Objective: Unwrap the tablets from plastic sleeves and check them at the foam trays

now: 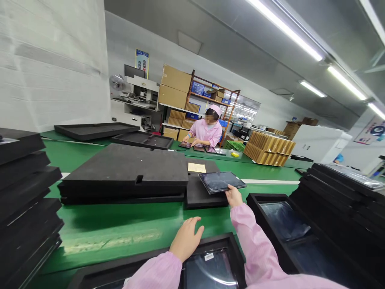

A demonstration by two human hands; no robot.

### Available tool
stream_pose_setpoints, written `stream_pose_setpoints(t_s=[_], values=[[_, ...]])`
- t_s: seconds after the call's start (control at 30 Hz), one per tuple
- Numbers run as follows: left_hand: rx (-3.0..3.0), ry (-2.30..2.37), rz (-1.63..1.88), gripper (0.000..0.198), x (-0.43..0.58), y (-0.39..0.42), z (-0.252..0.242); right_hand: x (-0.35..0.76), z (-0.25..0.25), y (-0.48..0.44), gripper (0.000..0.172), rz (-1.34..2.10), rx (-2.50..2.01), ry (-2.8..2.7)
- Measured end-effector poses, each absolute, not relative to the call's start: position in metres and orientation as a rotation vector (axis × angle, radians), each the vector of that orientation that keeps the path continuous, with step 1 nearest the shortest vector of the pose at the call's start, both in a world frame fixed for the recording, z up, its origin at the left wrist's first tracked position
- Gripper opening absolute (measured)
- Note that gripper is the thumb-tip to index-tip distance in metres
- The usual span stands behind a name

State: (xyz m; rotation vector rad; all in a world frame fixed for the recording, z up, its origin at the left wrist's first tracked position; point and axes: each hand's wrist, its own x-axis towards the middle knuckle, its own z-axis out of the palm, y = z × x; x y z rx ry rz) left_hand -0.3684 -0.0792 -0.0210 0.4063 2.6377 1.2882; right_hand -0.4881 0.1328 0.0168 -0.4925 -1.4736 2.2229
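Observation:
A dark flat screen panel (221, 181) is in my right hand (234, 196), pinched at its near edge, over a black foam slab (198, 194). My left hand (187, 239) holds nothing, its fingers apart, above the inner edge of a black foam tray (236, 257) at the bottom. That tray contains a dark panel (210, 271) with a small white label, and part of another shows at its left. To the right, a second black tray (254, 200) contains shiny dark panels (284, 218).
Black foam stacks rise at the left (27, 212) and right (339, 200). A thick foam block (129, 168) lies on the green belt (114, 224). Across it, a person in pink (207, 130) handles panels near brown cartons (269, 148).

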Motion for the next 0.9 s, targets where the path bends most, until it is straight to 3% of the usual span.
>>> stream_pose_setpoints(t_s=[0.23,0.43,0.67,0.9], values=[[0.405,2.669,1.259,0.047,-0.371,-0.079,-0.022,-0.493,-0.017,0.088,0.026,2.22,-0.699,-1.644],[0.406,2.677,1.236,0.047,-0.371,-0.079,-0.023,-0.48,-0.024,0.088,0.022,2.142,-0.713,-2.147],[0.423,2.65,1.179,0.048,-0.371,-0.077,-0.021,-0.503,0.018,0.124,0.026,1.629,-0.656,-2.67],[0.406,2.658,1.172,0.047,-0.37,-0.079,-0.023,-0.58,0.044,0.086,0.029,1.062,-0.526,-2.767]])
